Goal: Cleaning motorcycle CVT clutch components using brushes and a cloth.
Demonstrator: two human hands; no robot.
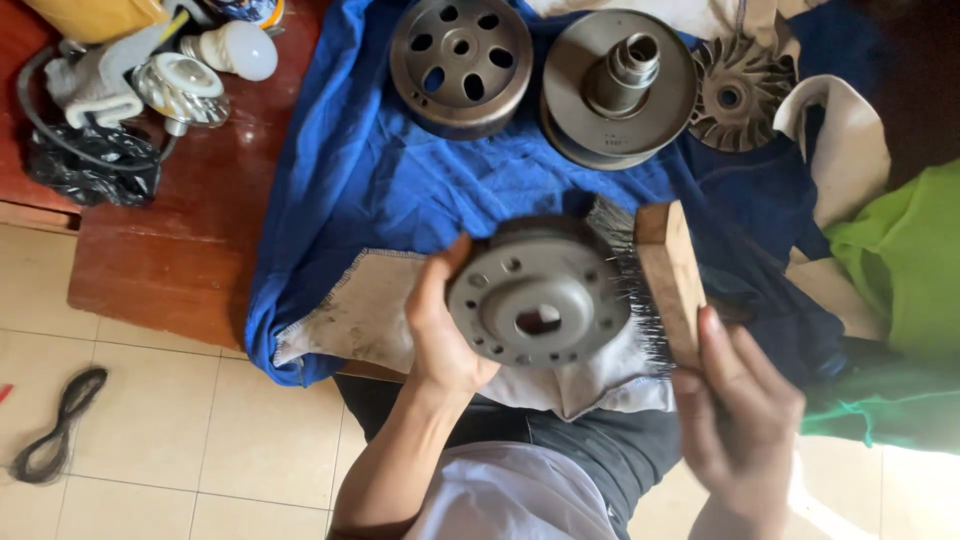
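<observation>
Lit by soft daylight, fairly bright and even. Overexposed at the lower right corner, with a white glare patch on the floor tiles (850, 500). Dim and murky in the upper right corner. Smeared by motion blur on the right hand (738, 420) and the wooden brush (668, 280); sharper on the metal parts at top. Faint shadows under the blue cloth (400, 180).

My two bare forearms without sleeves, my left hand (440, 335), my right hand (738, 405), white shirt, dark trousers
</observation>
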